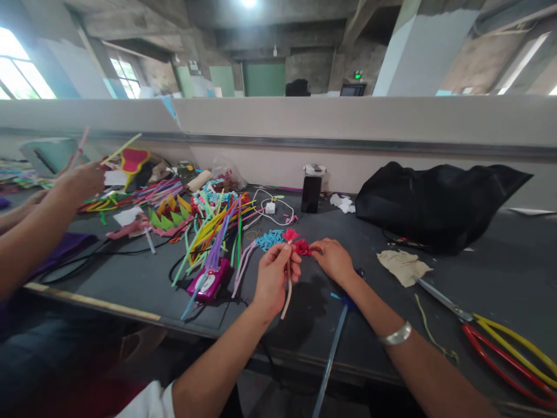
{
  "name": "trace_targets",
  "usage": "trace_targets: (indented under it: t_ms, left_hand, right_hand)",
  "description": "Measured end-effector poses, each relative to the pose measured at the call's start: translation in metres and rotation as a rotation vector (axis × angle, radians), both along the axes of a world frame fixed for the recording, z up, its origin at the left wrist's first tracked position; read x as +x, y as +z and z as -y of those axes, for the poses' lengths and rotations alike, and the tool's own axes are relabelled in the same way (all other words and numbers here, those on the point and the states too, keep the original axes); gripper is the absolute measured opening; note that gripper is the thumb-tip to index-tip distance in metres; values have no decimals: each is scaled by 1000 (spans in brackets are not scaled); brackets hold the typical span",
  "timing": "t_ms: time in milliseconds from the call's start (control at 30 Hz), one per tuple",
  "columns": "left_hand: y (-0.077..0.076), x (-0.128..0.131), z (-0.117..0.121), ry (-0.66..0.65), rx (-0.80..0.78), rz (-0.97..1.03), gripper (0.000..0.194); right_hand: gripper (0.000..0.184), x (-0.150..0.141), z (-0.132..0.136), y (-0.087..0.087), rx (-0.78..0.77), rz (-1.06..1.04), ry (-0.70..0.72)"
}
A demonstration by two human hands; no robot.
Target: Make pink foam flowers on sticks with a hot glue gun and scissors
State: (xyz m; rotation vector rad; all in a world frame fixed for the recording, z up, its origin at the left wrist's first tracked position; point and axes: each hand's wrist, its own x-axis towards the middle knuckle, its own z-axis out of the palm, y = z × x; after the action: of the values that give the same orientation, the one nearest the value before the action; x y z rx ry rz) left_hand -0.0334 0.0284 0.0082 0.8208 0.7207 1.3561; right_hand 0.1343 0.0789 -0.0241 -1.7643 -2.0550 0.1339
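Note:
My left hand (274, 274) is closed around a pale pink stem (288, 293) topped by a small red crinkled flower (290, 234). My right hand (334, 259) pinches a red crinkled piece (302, 248) beside that flower. Both hands hover just above the dark table (500, 273). A silver bangle (395, 335) sits on my right wrist.
A heap of coloured pipe cleaners (215, 223) and a pink glue gun (209, 284) lie left of my hands. A black bag (435, 200), a beige rag (403, 266) and red-and-yellow tubes (509, 351) lie right. Another person's hand (82, 180) holds sticks at far left.

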Motion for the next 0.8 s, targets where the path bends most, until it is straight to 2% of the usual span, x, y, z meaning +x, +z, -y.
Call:
trace_targets:
  t_ms: [200, 500, 633, 800]
  left_hand:
    - [0, -3, 1, -5, -20, 26, 30]
    - [-1, 0, 1, 2, -26, 10, 32]
    - [0, 2, 1, 6, -29, 15, 32]
    - [-2, 1, 1, 10, -39, 24, 32]
  right_hand:
    - [18, -11, -15, -1, -50, 116, 3]
    - [21, -5, -2, 3, 14, 58, -35]
    - [20, -8, -3, 3, 18, 67, 44]
    - [16, -19, -11, -4, -26, 92, 119]
